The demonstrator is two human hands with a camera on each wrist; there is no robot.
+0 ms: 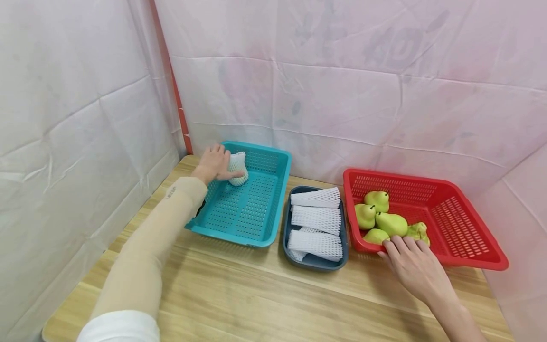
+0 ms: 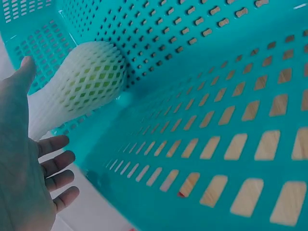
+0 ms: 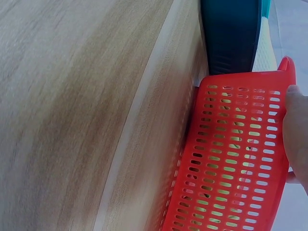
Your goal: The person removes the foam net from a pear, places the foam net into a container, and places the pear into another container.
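Note:
In the head view my left hand [image 1: 215,164] reaches over the left wall of a teal basket [image 1: 279,190]. Beside it lies a pear in a white foam net [image 1: 240,175]; green shows through the mesh of the netted pear [image 2: 94,79] in the left wrist view. There, my left hand [image 2: 24,159] has its thumb apart and its fingers spread, gripping nothing. My right hand [image 1: 416,268] holds the near rim of a red basket [image 1: 466,228], fingers over the edge and thumb outside. Several bare green pears [image 1: 391,224] lie just inside, close to those fingertips.
Between the two baskets stands a dark blue tray [image 1: 314,264] with several white foam nets [image 1: 316,219]. Everything rests on a wooden table [image 1: 256,299]. Pale cloth hangs behind [image 1: 316,95] and along both sides.

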